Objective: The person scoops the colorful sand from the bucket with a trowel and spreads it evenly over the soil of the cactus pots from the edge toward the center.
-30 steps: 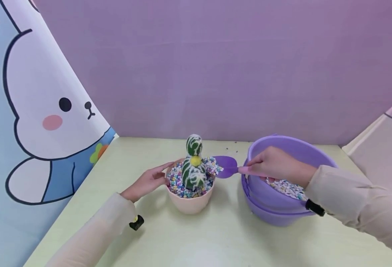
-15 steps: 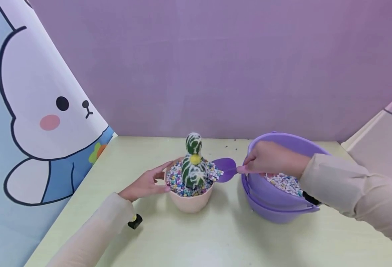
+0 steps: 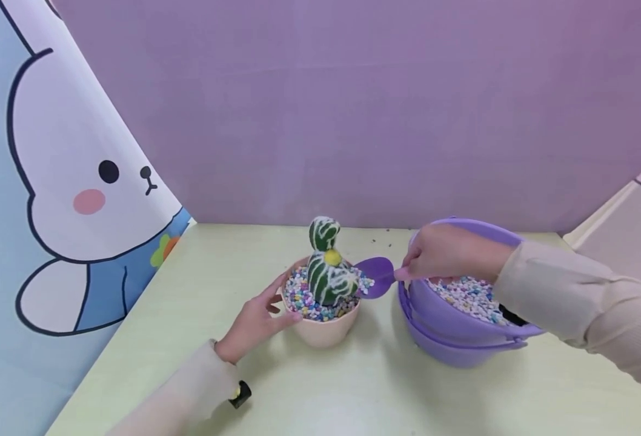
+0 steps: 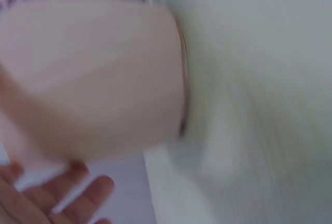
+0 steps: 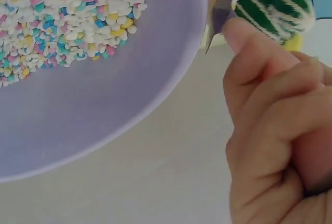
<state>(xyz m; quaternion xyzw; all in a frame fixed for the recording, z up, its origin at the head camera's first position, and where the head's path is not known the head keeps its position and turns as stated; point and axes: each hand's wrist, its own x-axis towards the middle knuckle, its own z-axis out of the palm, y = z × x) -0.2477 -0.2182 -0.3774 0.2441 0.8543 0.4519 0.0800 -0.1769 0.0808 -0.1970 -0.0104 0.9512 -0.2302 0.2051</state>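
A pale pink flower pot stands on the table, filled with colourful pebbles. A green cactus with white streaks and a yellow pompom rises from them. My left hand holds the pot's left side, thumb at the near rim and fingers round toward the back. In the left wrist view some fingertips show past the blurred pot. My right hand pinches the handle of a purple scoop. Its blade lies at the pot's right rim, with pebbles at its tip. Most of the handle is hidden.
Right of the pot stands a purple bucket, tilted toward me, with many pebbles inside. My right forearm crosses over it. A few dark specks lie on the table behind. A purple backdrop and a rabbit-print cloth enclose the table.
My left hand has shifted right along the pot, its thumb now over the near rim. The pot has moved slightly right. Fewer pebbles show on the scoop's tip.
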